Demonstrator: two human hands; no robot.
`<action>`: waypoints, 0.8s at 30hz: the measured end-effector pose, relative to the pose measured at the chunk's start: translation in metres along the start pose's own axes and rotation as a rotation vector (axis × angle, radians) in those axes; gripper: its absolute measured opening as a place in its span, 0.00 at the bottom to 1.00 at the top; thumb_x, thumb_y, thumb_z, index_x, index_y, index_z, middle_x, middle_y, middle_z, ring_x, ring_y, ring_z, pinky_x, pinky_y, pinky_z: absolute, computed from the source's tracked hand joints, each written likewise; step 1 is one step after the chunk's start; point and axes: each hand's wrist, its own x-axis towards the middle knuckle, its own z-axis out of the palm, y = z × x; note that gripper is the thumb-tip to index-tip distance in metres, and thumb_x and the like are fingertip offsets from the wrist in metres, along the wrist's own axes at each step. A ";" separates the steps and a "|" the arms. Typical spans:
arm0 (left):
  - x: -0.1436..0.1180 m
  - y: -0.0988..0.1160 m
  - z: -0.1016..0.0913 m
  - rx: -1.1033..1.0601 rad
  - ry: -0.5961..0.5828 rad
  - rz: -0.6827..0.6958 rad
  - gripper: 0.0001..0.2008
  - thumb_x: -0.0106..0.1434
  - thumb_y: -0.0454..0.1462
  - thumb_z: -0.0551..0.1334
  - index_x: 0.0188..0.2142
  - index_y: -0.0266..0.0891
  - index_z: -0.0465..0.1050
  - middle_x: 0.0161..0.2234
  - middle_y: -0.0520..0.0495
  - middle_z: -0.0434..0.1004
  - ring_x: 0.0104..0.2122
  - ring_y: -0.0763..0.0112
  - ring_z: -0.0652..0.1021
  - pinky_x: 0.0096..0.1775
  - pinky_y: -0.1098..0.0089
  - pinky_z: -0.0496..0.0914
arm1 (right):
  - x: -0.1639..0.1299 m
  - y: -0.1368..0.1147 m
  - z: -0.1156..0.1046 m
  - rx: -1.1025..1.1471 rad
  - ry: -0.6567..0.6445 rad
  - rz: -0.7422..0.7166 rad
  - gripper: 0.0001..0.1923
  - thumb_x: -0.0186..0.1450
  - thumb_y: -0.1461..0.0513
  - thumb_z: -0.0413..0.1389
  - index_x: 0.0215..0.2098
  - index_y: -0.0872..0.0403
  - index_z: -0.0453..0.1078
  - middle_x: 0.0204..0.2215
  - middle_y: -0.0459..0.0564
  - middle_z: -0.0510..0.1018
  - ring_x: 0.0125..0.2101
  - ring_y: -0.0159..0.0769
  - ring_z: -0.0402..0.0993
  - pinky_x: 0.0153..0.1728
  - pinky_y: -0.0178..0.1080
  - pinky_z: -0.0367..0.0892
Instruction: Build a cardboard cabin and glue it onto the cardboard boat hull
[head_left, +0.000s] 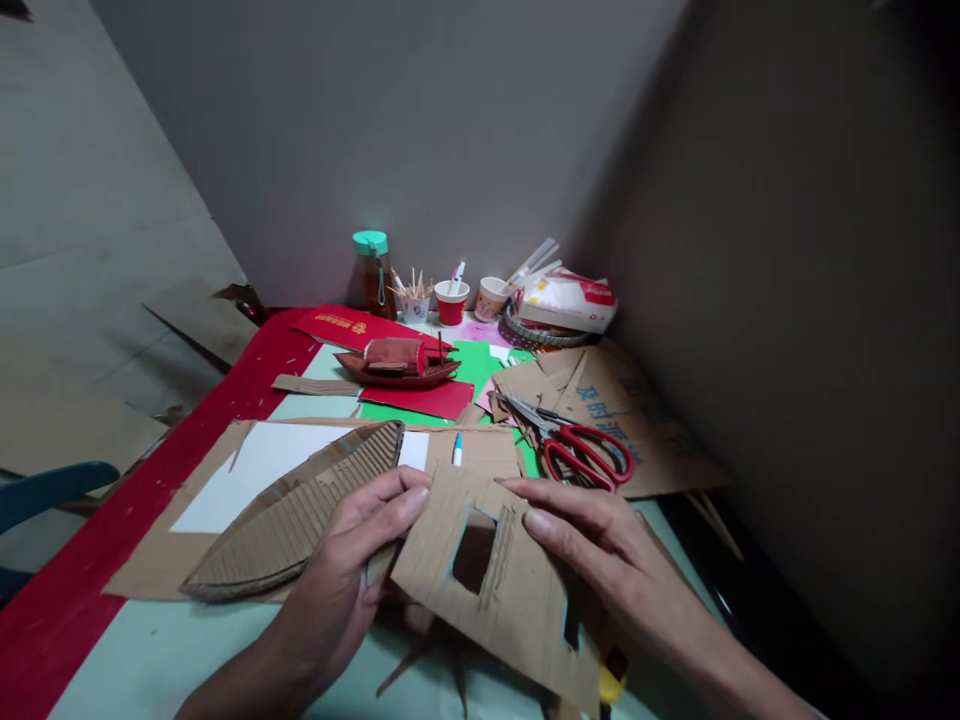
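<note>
Two hands on one cardboard panel point(495, 590), square window already cut through its middle, second notch showing at its lower right edge. Left hand point(341, 590) pinching the panel's left edge, thumb on top, fingers tucked under. Right hand point(600, 560) pressing down flat on the panel's right side, fingers spread, nothing clamped between them. Just left of the panel, a corrugated cardboard hull point(300, 520), shaped and curved but bare, lying on a cardboard sheet with white paper point(255, 470). Beyond the panel, red scissors point(581, 450) lying shut on printed cardboard, small pen point(457, 450) nearby. Further beyond, a finished red model boat point(397, 365) on red and green paper, cups and a bottle point(373, 272) behind. By the look of it, cutting partly done, panel and hull not yet joined, scraps all around
</note>
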 end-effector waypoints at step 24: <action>-0.005 0.010 0.005 -0.121 0.008 -0.005 0.16 0.42 0.36 0.79 0.31 0.37 0.81 0.23 0.51 0.80 0.21 0.76 0.75 0.24 0.79 0.74 | 0.029 0.034 -0.035 -0.505 0.496 -0.281 0.10 0.72 0.63 0.55 0.49 0.56 0.76 0.46 0.57 0.81 0.47 0.47 0.75 0.49 0.49 0.70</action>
